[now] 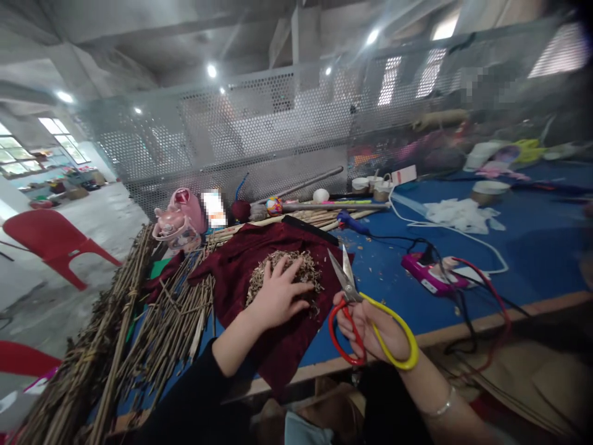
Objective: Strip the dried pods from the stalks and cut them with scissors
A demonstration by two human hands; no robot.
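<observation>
My left hand (281, 293) lies with spread fingers on a pile of dry brown chopped plant bits (259, 281). Under the pile a dark red cloth (287, 346) is laid out, one corner hanging at the table's front edge. In my right hand (370, 327) is a pair of scissors (348, 285) with one red and one yellow handle loop. The blades are parted and point up and away, to the right of the pile. Bundles of thin dry stalks (171, 334) lie left of the cloth.
Blue tabletop (380, 266) carries a purple power strip (426, 272) with cables, and crumpled white plastic (463, 213). A pink teapot-like container (178, 225) stands at the back left, before a perforated metal screen (259, 130). Red chairs (50, 235) stand beyond the stalks.
</observation>
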